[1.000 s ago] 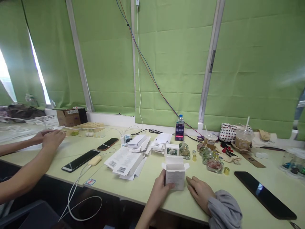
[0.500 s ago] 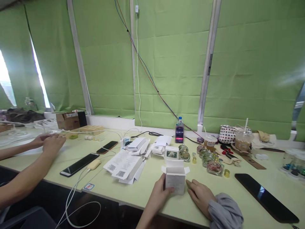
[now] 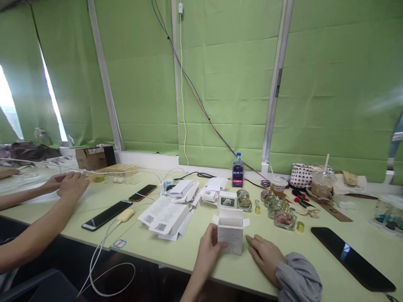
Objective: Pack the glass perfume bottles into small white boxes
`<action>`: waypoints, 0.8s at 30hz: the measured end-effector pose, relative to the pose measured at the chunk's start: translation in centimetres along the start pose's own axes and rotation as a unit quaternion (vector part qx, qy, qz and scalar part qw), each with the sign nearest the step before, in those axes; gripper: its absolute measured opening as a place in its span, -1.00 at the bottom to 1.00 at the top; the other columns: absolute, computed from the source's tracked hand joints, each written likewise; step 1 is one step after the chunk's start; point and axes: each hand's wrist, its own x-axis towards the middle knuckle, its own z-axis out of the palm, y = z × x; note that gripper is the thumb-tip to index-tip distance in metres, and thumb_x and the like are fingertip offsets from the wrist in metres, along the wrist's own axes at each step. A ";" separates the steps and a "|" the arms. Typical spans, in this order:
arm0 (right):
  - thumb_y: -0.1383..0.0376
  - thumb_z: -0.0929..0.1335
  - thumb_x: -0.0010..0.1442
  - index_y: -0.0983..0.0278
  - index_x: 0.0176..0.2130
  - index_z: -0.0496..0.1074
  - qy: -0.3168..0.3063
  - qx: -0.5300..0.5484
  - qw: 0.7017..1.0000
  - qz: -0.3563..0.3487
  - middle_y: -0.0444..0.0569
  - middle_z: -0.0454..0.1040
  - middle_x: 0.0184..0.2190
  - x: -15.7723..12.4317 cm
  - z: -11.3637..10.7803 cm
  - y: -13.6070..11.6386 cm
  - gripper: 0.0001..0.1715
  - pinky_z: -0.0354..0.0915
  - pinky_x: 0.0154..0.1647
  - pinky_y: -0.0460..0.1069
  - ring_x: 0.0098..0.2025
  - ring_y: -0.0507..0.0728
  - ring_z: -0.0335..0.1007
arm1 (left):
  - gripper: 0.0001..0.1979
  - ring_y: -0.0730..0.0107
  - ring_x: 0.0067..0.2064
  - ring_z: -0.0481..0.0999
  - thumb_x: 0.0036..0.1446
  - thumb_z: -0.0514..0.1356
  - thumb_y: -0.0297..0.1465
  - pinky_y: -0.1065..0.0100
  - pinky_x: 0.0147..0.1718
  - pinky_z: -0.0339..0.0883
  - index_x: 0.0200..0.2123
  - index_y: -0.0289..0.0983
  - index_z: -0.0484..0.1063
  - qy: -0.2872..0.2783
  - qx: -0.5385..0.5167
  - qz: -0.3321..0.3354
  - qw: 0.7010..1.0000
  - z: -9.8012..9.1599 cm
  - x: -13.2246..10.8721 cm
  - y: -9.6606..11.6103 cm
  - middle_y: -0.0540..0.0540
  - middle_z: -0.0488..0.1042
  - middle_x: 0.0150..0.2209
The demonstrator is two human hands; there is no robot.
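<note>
A small white carton (image 3: pixel 231 238) stands upright near the table's front edge, its top lid and side flaps open. My left hand (image 3: pixel 208 248) holds it from the left, thumb on the front face and fingertips hidden by its side. Just to the right of the carton, my right hand (image 3: pixel 266 255) lies on the tabletop, fingers stretched forward and holding nothing. Behind the carton is another white box with a flower picture (image 3: pixel 228 201). Beside that box sit round glass bottles (image 3: pixel 244 204) with green contents and a small yellowish bottle (image 3: pixel 257 207).
Flattened printed cartons (image 3: pixel 166 214) are piled left of centre. Several glass bottles (image 3: pixel 284 219) and a gold cap (image 3: pixel 300 227) lie to the right, near a black phone-like slab (image 3: pixel 351 258). At left, another person's hands (image 3: pixel 71 184) work beyond a phone (image 3: pixel 107 214) and white cables.
My left hand and the carton have shifted very slightly, with the hand still on its left side. My right hand stays resting on the table.
</note>
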 end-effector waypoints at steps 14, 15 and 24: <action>0.32 0.11 0.29 0.28 0.12 0.33 -0.011 0.002 1.000 0.002 0.06 0.48 -0.13 -0.1 -0.5 -0.3 -0.52 0.28 -0.10 -0.01 -0.08 0.18 0.44 | -0.55 0.15 -0.02 0.47 -0.21 0.12 -0.65 0.23 -0.04 0.29 -0.18 -0.23 0.33 -0.021 0.005 0.015 1.000 -0.4 0.2 -0.7 -0.11 0.52 -0.10; 0.33 0.11 0.29 0.29 0.12 0.34 -0.011 0.003 1.000 0.001 0.07 0.48 -0.13 -0.1 -0.5 -0.4 -0.52 0.29 -0.09 -0.01 -0.08 0.19 0.44 | -0.52 0.15 -0.01 0.46 -0.23 0.11 -0.66 0.22 -0.02 0.28 -0.16 -0.23 0.33 -0.022 0.011 0.015 1.000 -0.5 0.2 -0.8 -0.11 0.51 -0.08; 0.33 0.11 0.29 0.25 0.12 0.34 -0.001 0.009 1.000 -0.001 0.05 0.49 -0.13 -0.1 -0.3 -0.2 -0.52 0.29 -0.09 -0.03 -0.08 0.16 0.44 | -0.22 -0.03 0.24 0.18 -0.26 0.36 -0.56 0.06 0.19 0.09 0.10 -0.21 0.19 0.075 0.059 0.046 0.994 -0.6 -0.3 -0.9 -0.22 0.25 0.19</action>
